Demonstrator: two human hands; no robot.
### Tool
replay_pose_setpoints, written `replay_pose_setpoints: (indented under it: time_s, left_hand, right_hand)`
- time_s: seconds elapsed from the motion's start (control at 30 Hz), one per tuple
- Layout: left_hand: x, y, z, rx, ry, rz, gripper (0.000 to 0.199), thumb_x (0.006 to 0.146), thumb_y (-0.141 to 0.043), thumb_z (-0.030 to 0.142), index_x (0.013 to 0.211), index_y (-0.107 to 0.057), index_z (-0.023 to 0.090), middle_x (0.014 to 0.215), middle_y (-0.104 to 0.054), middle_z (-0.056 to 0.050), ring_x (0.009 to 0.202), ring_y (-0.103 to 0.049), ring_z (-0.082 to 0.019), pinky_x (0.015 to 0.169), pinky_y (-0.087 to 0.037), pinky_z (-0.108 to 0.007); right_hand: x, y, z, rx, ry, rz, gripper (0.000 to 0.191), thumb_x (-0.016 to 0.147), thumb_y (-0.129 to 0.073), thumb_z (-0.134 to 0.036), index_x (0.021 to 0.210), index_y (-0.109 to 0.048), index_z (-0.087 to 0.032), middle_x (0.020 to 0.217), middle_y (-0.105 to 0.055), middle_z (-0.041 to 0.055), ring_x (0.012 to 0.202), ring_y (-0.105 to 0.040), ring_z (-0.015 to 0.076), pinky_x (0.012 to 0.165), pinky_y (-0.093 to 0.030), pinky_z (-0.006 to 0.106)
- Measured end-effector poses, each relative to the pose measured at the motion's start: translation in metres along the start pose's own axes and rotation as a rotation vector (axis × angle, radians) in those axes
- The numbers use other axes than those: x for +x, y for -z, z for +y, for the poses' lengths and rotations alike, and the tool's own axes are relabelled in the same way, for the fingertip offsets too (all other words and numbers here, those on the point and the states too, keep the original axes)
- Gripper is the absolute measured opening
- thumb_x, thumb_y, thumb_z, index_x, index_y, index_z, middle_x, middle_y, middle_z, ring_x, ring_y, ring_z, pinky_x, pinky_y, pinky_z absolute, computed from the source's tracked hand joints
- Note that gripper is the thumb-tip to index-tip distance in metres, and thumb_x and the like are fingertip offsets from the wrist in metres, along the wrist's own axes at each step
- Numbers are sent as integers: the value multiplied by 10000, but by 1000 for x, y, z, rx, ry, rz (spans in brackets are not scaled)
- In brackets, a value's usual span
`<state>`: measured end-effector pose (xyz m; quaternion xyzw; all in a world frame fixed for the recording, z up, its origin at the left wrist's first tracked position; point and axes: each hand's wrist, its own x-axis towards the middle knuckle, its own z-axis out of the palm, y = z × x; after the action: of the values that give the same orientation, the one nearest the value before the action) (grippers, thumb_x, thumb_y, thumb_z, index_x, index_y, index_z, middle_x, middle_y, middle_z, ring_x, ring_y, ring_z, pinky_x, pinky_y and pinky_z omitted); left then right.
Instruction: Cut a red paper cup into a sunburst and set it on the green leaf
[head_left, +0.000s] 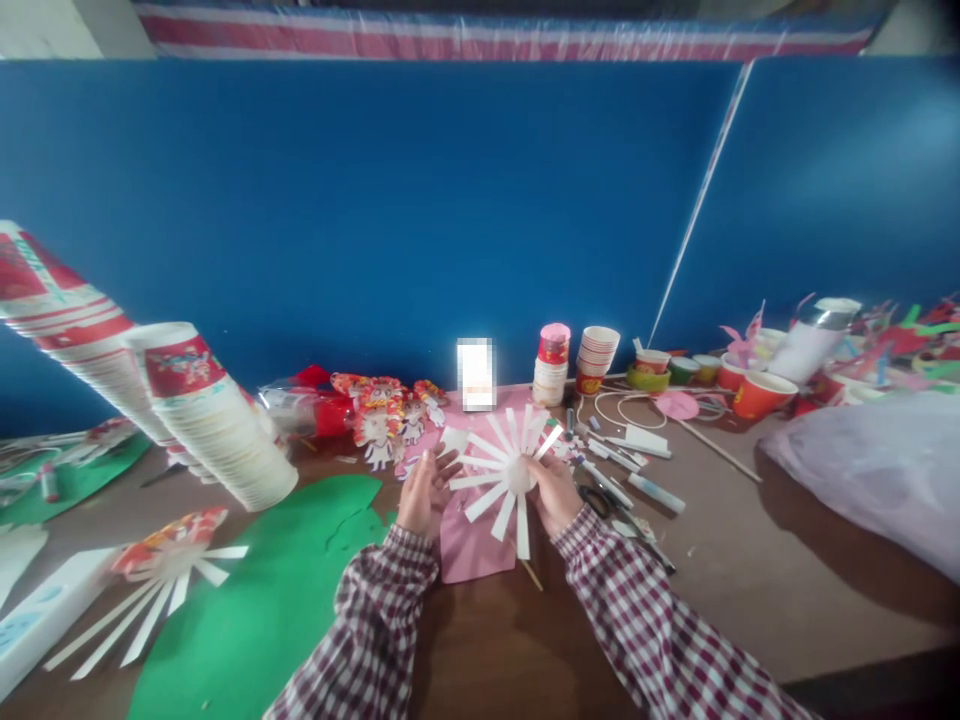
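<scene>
A white paper cup cut into strips (514,474) is spread out like a flower in front of me, its strips fanning around the round base. My right hand (553,492) grips it near the base from the right, thumb and fingers closed. My left hand (424,494) is at its left side, thumb raised and fingers apart beside the strips; whether they touch is blurred. Below lies a pink paper sheet (477,545), with a thin stick (532,576) by its edge. Another cut cup with a red printed side (169,555) lies at the left.
Tall stacks of paper cups (217,425) lean at the left over green sheets (247,610). Paper cut-out figures (381,425) lie behind my left hand. Markers (657,492) and black-handled scissors (596,500) are at the right, near a plastic bag (870,470) and an orange cup (763,395).
</scene>
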<state>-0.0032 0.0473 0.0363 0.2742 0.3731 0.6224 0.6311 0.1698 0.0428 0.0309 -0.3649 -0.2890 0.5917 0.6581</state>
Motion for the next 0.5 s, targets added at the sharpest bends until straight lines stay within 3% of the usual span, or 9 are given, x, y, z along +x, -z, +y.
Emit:
replay_pose_setpoints:
  time_s: [0.1,0.27,0.4,0.5]
  left_hand:
    - [-1,-1,-1,-63,18,23,503,742,-487,578,1051,-544,186,1024,-593,-78,824,-605,-172,695,-514,-322]
    - [-13,-7,-6,-113,-3,-197,616,667,-533,634,1084,-542,181,1089,-574,-96,991,-558,-230,843,-464,-377]
    - [-22,-11,-17,-47,-32,-407,668,530,-756,449,1116,-526,224,1166,-550,-95,1117,-488,-274,924,-405,-402]
    - [-24,-14,-28,76,-5,-394,636,490,-811,248,1068,-548,212,1080,-602,-85,1043,-548,-270,873,-441,-399]
  right_hand:
    - [1,2,0,32,11,31,187,581,-733,-264,690,-611,-172,624,-657,1,618,-613,177,601,-492,310]
    - [0,2,-2,164,-8,89,203,562,-747,-203,710,-613,-163,719,-688,21,695,-641,176,640,-529,289]
    - [-2,-1,-3,209,5,96,215,572,-741,-205,741,-613,-171,759,-694,17,768,-647,175,693,-535,273]
    - [-7,-7,1,218,21,67,241,576,-741,-216,773,-607,-175,768,-696,23,794,-649,196,717,-535,301]
